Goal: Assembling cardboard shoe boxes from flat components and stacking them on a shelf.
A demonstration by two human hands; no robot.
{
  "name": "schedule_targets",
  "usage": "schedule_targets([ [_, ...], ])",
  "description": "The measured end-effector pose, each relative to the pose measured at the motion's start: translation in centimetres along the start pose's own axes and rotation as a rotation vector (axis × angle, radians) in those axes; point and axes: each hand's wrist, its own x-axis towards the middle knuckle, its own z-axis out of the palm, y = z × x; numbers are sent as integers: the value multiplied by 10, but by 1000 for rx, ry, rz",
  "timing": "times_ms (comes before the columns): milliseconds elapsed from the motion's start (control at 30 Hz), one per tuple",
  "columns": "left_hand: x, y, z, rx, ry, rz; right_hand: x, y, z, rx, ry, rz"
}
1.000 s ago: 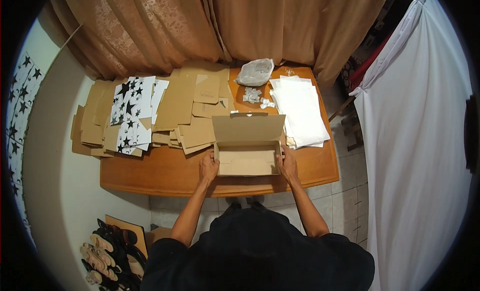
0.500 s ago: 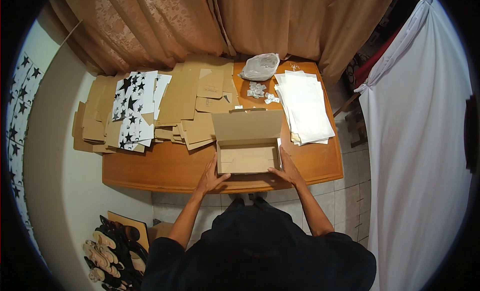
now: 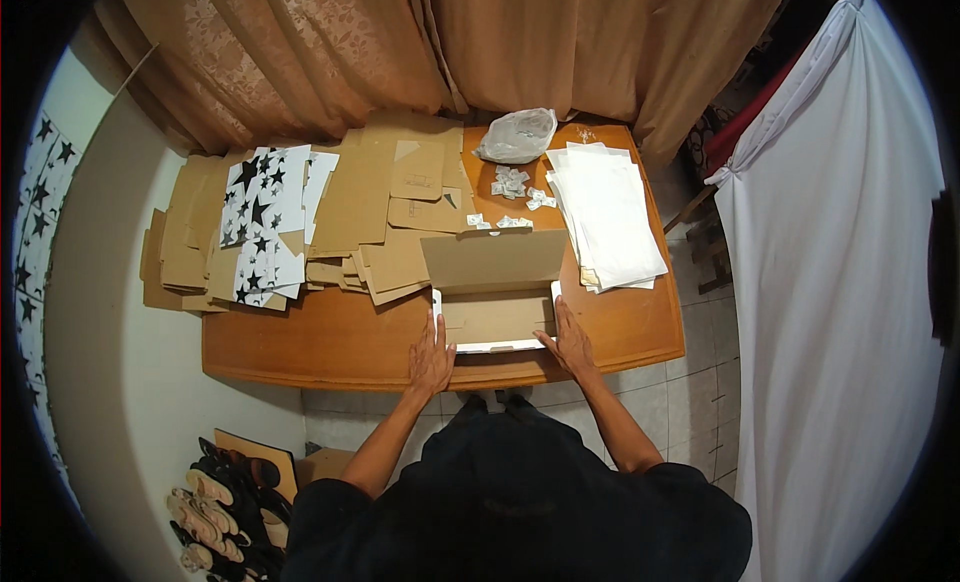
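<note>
An open cardboard box (image 3: 498, 320) with a brown inside and white outer edges lies at the table's front edge. Its lid (image 3: 495, 262) stands raised at the far side, and the inside looks bare. My left hand (image 3: 432, 360) rests against the box's front left corner, fingers stretched along the left wall. At the opposite corner, my right hand (image 3: 570, 340) has its fingers straight along the right wall and its thumb spread onto the front wall. Both hands are open and touch the box from outside.
Flat brown cardboard pieces (image 3: 350, 202) and star-printed white sheets (image 3: 265, 212) cover the table's left. Small white packets (image 3: 510, 182) and a plastic bag (image 3: 517, 135) lie behind the lid. White paper (image 3: 622, 222) is stacked right. Shoes (image 3: 215, 512) stand on the floor, lower left.
My left hand has shifted from gripping the corner with its thumb spread to lying flatter there. White edges now show along the box's front and sides. More packets show behind the lid.
</note>
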Motion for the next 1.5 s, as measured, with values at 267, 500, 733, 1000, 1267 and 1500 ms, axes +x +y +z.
schedule_targets([
  [267, -8, -16, 12, -280, 154, 12, 4, -13, -6, 56, -53, -71],
  [500, -27, -47, -30, -297, 200, -117, 26, -54, 21, 86, -109, -169],
  [733, -48, -83, -24, -355, 206, -210, 63, -78, 57, 57, -196, -235],
  [1000, -18, -40, -70, -172, 407, 36, 57, -74, 34, 359, -177, -55],
  [1267, 86, 59, -82, -694, -54, 201, 59, -40, 9, 456, 117, 195],
  [1500, 177, 106, -31, -613, -96, 183, 89, -15, -1, 435, 126, 221],
])
